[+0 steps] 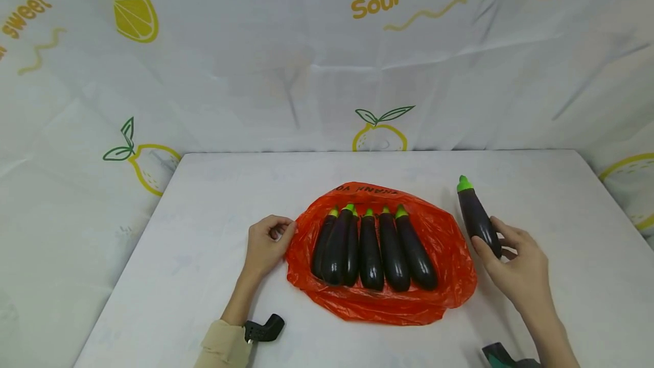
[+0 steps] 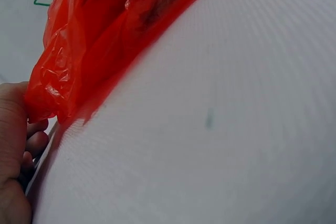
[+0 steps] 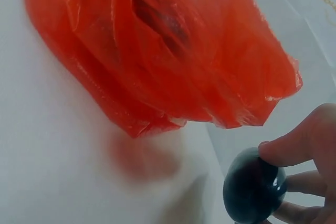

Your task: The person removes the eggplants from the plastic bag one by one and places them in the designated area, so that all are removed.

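Note:
A red plastic bag (image 1: 327, 302) lies spread open on the white table, with several dark purple eggplants (image 1: 370, 251) side by side in it, their green stem ends toward the far side. My left hand (image 1: 265, 243) pinches the bag's left edge between thumb and fingers; the left wrist view shows the gathered red plastic (image 2: 58, 82) at the thumb. Right of the bag, my right hand (image 1: 521, 266) grips one more eggplant (image 1: 477, 214) near its rounded end, green tip pointing away. In the right wrist view that eggplant's dark end (image 3: 254, 187) shows between thumb and fingers.
The white table (image 1: 204, 203) runs back to a white cloth (image 1: 230, 72) printed with lemons and lettering. A black wrist strap piece (image 1: 265, 328) sticks out beside the left sleeve, and a dark device (image 1: 503, 356) is at the right wrist.

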### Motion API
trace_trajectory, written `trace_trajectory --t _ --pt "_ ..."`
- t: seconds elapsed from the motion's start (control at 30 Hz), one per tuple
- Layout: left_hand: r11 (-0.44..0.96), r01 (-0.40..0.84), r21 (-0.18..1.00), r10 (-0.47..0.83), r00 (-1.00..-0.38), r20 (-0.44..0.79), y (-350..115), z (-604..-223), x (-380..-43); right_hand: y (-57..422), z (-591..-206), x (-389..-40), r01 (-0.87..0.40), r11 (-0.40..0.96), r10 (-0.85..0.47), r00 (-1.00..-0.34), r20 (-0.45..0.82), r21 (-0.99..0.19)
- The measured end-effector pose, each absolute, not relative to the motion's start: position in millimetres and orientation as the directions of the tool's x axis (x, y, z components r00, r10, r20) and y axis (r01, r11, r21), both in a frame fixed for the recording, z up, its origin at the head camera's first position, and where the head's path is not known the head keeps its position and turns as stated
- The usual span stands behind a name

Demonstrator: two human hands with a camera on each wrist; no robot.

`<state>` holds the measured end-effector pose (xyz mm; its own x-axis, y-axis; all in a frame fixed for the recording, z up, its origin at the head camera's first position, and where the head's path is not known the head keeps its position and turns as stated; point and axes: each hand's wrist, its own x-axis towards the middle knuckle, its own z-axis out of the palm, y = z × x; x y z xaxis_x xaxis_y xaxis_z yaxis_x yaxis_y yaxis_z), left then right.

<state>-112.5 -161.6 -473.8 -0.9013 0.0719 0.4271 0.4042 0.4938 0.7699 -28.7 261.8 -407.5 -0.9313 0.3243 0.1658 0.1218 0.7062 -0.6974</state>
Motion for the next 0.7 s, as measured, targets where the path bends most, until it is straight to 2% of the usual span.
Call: trace_trajectory --t 0.47,0.7 --pt "0.500 0.406 0.765 0.076 -0.900 0.428 -161.9 -473.3 -112.6 270.1 -420.6 -29.8 0.125 0.744 0.266 -0.957 0.120 -0.656" --pt "0.496 0.406 0.767 0.078 -0.901 0.427 -161.3 -473.6 -113.3 272.9 -421.6 -31.5 0.158 0.761 0.247 -0.967 0.056 -0.629"
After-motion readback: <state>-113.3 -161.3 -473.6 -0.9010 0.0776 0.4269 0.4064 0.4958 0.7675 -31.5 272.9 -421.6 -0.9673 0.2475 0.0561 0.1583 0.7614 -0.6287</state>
